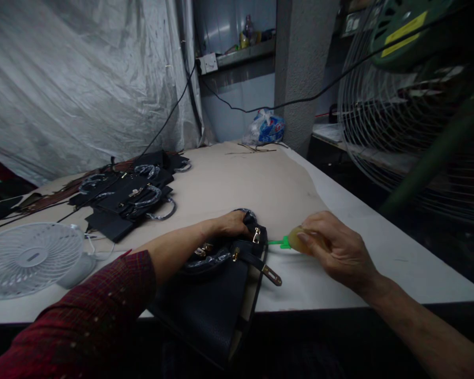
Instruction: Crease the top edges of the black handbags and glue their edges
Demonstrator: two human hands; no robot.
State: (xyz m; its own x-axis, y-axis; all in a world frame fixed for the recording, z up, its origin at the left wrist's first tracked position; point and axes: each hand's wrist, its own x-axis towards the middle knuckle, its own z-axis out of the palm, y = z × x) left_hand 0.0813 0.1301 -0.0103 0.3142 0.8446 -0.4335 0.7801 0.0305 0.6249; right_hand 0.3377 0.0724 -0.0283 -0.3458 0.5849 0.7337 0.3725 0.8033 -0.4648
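A black leather handbag [217, 295] with gold clasps lies at the table's near edge and hangs partly over it. My left hand [231, 223] rests on the bag's top, fingers curled round its upper edge by the wrapped handle. My right hand [335, 247] is closed on a small yellowish squeeze bottle [298, 241] with a green nozzle. The nozzle tip points left at the bag's side, close to the gold buckle strap [269, 272].
A pile of black bag pieces and wrapped handles [130, 197] lies at the left middle of the table [379, 242]. A small white desk fan [29, 258] stands at the near left. A large wire-caged fan [414, 116] looms at the right. A blue plastic bag [266, 128] sits at the far end.
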